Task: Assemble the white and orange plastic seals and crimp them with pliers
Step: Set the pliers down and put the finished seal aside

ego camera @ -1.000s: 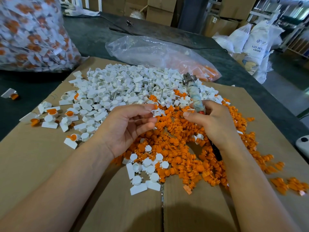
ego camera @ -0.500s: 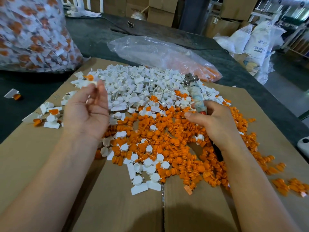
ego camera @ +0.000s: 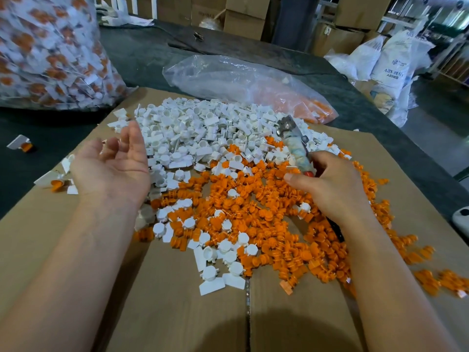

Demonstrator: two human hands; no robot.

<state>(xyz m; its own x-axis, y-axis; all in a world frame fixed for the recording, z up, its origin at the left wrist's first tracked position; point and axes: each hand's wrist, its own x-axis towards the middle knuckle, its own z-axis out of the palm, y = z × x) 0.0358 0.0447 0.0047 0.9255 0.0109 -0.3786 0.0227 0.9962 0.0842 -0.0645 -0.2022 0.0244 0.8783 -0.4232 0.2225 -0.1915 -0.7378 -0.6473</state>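
A heap of white seal bodies lies on the far part of a cardboard sheet. It runs into a heap of orange inserts nearer me. My right hand grips the pliers by their wrapped handles, with the metal jaws pointing up and away over the white heap. My left hand hovers palm up at the sheet's left side, fingers loosely spread and holding nothing. It is just above a few assembled white-and-orange seals.
A big clear bag of assembled seals stands at the far left on the dark table. A flatter clear bag with orange parts lies behind the heaps. One assembled seal lies off the cardboard at left. A white object is at the right edge.
My left hand went from beside the pliers out to the left with an assembled seal in its fingers, then opened; the seal is no longer in it. My right hand barely moved.
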